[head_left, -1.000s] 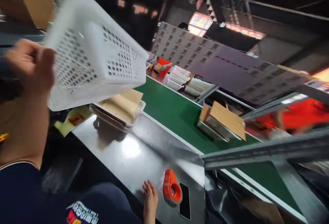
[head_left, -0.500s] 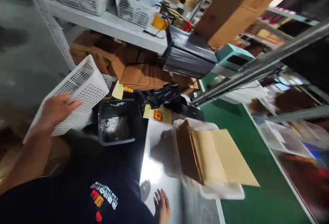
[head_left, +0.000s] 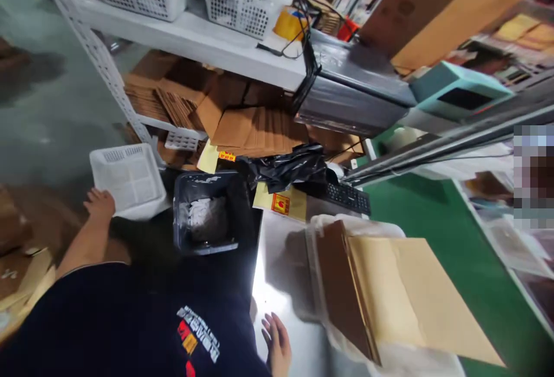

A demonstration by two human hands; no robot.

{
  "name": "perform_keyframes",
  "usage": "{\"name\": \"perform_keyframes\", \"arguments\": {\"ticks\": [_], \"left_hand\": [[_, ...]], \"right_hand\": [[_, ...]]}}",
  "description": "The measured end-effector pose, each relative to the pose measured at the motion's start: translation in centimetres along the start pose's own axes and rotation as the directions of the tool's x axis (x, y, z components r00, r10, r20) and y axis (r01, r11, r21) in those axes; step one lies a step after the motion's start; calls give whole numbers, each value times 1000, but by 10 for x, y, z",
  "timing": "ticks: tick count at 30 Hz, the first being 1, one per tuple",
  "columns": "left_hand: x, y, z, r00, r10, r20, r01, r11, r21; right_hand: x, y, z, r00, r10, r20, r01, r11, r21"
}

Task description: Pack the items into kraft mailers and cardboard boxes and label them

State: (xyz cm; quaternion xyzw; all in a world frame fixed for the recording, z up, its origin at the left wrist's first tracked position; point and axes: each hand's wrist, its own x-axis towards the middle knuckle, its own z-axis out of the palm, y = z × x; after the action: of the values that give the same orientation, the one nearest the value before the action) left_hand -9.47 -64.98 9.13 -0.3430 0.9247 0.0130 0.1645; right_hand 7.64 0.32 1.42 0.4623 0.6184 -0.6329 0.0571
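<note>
My left hand (head_left: 100, 204) is at the near left corner of a white plastic basket (head_left: 130, 178). Its fingers are spread, and I cannot tell whether they still touch the rim. The basket sits low on the left and looks empty, with its opening facing up. My right hand (head_left: 277, 339) hovers over or rests on the shiny metal tabletop (head_left: 285, 261), fingers loosely apart and nothing in them. To its right, an open cardboard box (head_left: 346, 290) with a wide tan flap lies in a white tub (head_left: 318, 302).
A black bin (head_left: 177, 215) holding crumpled pale scraps stands between basket and table. Black plastic (head_left: 289, 166), a yellow-tan envelope (head_left: 262, 198) and a keyboard (head_left: 346, 197) lie at the table's back. A white shelf (head_left: 194, 33) crosses above flattened cardboard (head_left: 255, 129). A metal post (head_left: 454, 134) slants at right.
My left hand has lowered the white basket from a tilted, gripped position to an upright one and loosened its fingers. My right hand stays near the table's edge. The view has shifted.
</note>
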Motion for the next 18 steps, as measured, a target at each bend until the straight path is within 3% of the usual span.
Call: {"name": "perform_keyframes", "arguments": {"ticks": [2, 4, 6, 7, 9, 11, 13, 14, 16, 18], "left_hand": [[5, 42, 13, 993, 101, 57, -100, 995, -32], [9, 105, 23, 953, 297, 55, -291, 952, -96], [4, 185, 24, 863, 505, -10, -499, 851, -162], [-5, 231, 20, 796, 602, -61, -602, 775, -194], [-37, 325, 3, 599, 773, -209, -796, 544, -265], [-90, 417, -24, 328, 865, -381, -927, 216, -308], [-155, 500, -55, 41, 893, -449, -955, -97, -280], [-189, 536, -69, -93, 902, -421, -944, -214, -250], [-257, 597, -91, -329, 907, -261, -903, -383, -192], [-315, 640, -99, -490, 870, -55, -857, -492, -151]], "right_hand": [[-8, 6, -4, 998, 29, -48, -27, 999, 39], [-20, 11, -5, 990, 47, -133, -37, 996, 75], [-36, 16, 0, 974, 52, -219, -33, 995, 90], [-44, 18, 4, 966, 53, -253, -28, 995, 100], [-59, 24, 15, 948, 52, -314, -7, 990, 142], [-68, 32, 26, 923, 47, -382, 39, 976, 214], [-75, 40, 34, 890, 43, -454, 96, 955, 279], [-78, 45, 36, 871, 46, -489, 124, 942, 310], [-87, 54, 39, 829, 74, -554, 168, 913, 373], [-99, 66, 39, 785, 121, -607, 201, 878, 435]]}}
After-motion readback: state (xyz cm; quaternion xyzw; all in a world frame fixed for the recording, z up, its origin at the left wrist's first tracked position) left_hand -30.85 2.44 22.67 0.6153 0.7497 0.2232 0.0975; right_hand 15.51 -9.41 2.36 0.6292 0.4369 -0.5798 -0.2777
